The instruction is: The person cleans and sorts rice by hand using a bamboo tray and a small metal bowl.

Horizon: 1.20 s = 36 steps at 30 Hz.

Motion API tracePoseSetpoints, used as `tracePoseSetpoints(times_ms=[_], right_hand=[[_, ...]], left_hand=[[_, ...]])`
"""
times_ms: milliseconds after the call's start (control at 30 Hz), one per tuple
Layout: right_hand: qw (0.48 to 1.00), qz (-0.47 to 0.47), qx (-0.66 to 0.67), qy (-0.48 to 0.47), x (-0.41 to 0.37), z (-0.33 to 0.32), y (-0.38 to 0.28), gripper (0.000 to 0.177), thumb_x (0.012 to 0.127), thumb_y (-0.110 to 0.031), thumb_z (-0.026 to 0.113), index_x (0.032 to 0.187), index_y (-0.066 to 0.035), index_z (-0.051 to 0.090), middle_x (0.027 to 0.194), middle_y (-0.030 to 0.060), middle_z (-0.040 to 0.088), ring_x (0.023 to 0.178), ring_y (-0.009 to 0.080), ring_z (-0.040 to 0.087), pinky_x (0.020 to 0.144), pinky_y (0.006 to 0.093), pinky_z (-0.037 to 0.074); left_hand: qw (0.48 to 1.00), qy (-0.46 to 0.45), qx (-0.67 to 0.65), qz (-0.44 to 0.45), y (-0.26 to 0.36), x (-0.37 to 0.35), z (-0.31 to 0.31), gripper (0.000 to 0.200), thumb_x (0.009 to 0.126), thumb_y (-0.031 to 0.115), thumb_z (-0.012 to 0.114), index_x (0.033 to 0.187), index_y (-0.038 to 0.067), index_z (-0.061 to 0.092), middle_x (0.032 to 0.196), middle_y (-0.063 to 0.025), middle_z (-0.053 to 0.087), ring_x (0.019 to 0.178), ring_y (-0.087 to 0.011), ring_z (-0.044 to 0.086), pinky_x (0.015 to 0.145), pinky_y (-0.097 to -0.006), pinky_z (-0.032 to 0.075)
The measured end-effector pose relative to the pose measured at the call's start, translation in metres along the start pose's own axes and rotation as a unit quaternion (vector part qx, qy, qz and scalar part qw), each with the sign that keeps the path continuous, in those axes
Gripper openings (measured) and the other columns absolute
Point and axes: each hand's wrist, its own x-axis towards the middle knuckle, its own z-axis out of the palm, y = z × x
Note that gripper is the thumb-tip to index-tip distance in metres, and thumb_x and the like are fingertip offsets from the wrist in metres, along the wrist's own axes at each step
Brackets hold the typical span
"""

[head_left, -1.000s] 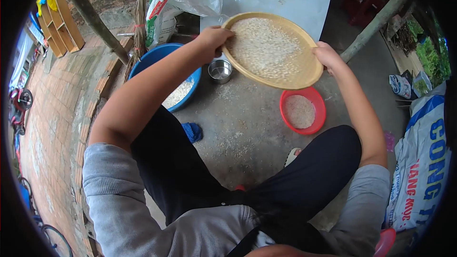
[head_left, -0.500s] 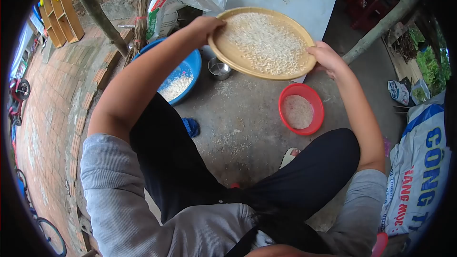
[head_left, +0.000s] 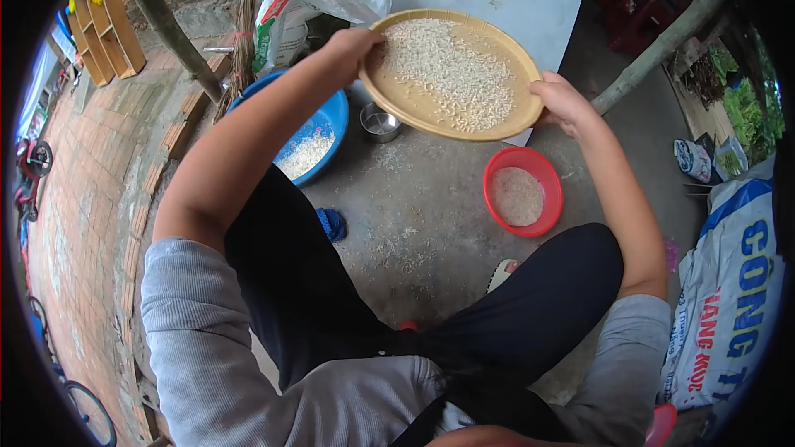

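Note:
A round, shallow woven tray (head_left: 397, 108) is held up off the floor with pale grains (head_left: 455, 70) spread over its middle and far left part. My left hand (head_left: 358, 48) is closed round its left edge. On the opposite edge, my right hand (head_left: 563, 102) grips the rim, thumb on top. Below the tray's right part stands a red basin (head_left: 556, 199) with grain in it. A blue basin (head_left: 338, 120), also holding grain, is partly hidden behind my left forearm. Between them, nearer the blue one, sits a small metal bowl (head_left: 380, 122).
Scattered grains lie on the concrete floor (head_left: 389, 223). A pale board (head_left: 530, 0) and a plastic sack (head_left: 286, 25) are beyond the tray. Wooden poles rise at left (head_left: 161, 21) and right (head_left: 662, 45). A large printed sack (head_left: 729, 298) stands at far right. A blue slipper (head_left: 331, 223) is near my left leg.
The grains have shifted left on the tray, baring more of its right side. The tray itself has moved very slightly left, both hands still on it.

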Motion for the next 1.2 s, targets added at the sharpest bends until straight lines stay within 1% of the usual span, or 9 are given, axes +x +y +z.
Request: tracePoseSetpoints(times_ms=[67,267,467,567,667,800,1000,1100,1200], right_hand=[[0.996,0.044,0.038,0.073,0.025,-0.026,0.024,0.025,0.089,-0.017,0.047,0.108,0.0,0.05,0.096,0.0123,0.061,0.084,0.021,0.063,0.073,0.0363,0.052],[1.0,0.0,0.016,-0.015,0.004,-0.003,-0.003,0.029,0.09,-0.02,0.047,0.113,-0.001,0.046,0.1,0.011,0.06,0.085,0.0204,0.062,0.073,0.039,0.052],[0.997,0.025,0.038,0.063,0.025,-0.025,0.02,0.026,0.089,-0.016,0.046,0.109,-0.002,0.051,0.1,0.0101,0.061,0.083,0.0191,0.062,0.07,0.0374,0.052],[0.998,-0.023,-0.005,0.063,0.01,-0.009,0.006,0.026,0.087,-0.014,0.044,0.106,0.003,0.051,0.091,0.0138,0.062,0.071,0.0229,0.065,0.057,0.0356,0.055],[0.999,-0.035,0.025,0.009,-0.003,0.005,-0.009,0.025,0.087,-0.014,0.044,0.104,0.003,0.053,0.089,0.0138,0.063,0.072,0.0225,0.065,0.059,0.0351,0.054],[0.998,0.026,-0.022,0.046,0.028,-0.028,0.022,0.032,0.09,-0.018,0.044,0.115,0.002,0.047,0.101,0.0145,0.061,0.081,0.0234,0.064,0.069,0.039,0.053],[0.999,0.002,-0.027,-0.018,0.0,0.0,-0.004,0.031,0.09,-0.018,0.044,0.114,0.001,0.046,0.101,0.0151,0.061,0.085,0.025,0.064,0.07,0.0414,0.053],[0.999,0.012,0.017,0.031,0.015,-0.012,0.012,0.029,0.087,-0.015,0.044,0.111,0.0,0.046,0.093,0.0145,0.062,0.075,0.0243,0.065,0.061,0.0396,0.055],[0.996,0.083,0.015,0.04,0.031,-0.028,0.024,0.031,0.089,-0.017,0.043,0.116,-0.001,0.047,0.106,0.0157,0.061,0.089,0.0272,0.065,0.075,0.0435,0.054]], left_hand=[[0.999,0.013,0.031,0.0,-0.005,-0.018,0.023,0.025,0.086,0.016,0.057,0.104,-0.002,0.056,0.087,-0.0146,0.062,0.071,-0.0225,0.065,0.058,-0.0376,0.055],[0.993,-0.083,-0.077,-0.031,0.004,0.017,-0.018,0.029,0.088,0.013,0.051,0.104,-0.011,0.051,0.094,-0.0216,0.061,0.076,-0.028,0.066,0.068,-0.0378,0.057],[0.999,-0.004,0.024,0.023,-0.006,-0.009,0.016,0.026,0.086,0.014,0.056,0.105,-0.003,0.054,0.087,-0.0131,0.06,0.071,-0.0241,0.063,0.066,-0.0398,0.056],[0.999,-0.036,-0.01,0.029,0.001,0.005,0.0,0.028,0.087,0.014,0.055,0.108,-0.004,0.052,0.086,-0.0156,0.06,0.072,-0.0259,0.064,0.068,-0.0395,0.056],[0.996,-0.048,-0.067,-0.028,0.013,0.001,-0.014,0.029,0.088,0.011,0.052,0.109,-0.009,0.051,0.085,-0.0171,0.059,0.072,-0.0253,0.064,0.069,-0.0361,0.056],[0.999,-0.022,0.023,0.006,-0.003,-0.013,0.019,0.026,0.084,0.017,0.062,0.105,0.002,0.056,0.086,-0.0079,0.059,0.068,-0.019,0.06,0.06,-0.0325,0.054],[0.995,-0.079,-0.05,-0.023,0.002,0.016,-0.022,0.033,0.089,0.017,0.05,0.108,-0.01,0.051,0.092,-0.0191,0.061,0.074,-0.0258,0.065,0.074,-0.0351,0.055],[0.999,0.022,-0.015,0.022,-0.004,-0.007,0.008,0.03,0.085,0.018,0.058,0.104,-0.005,0.055,0.084,-0.0124,0.06,0.066,-0.0223,0.062,0.063,-0.0355,0.055],[0.997,-0.02,0.053,-0.054,-0.007,-0.004,0.016,0.033,0.079,0.026,0.068,0.106,0.01,0.058,0.086,-0.0072,0.06,0.068,-0.0191,0.061,0.061,-0.0347,0.055]])
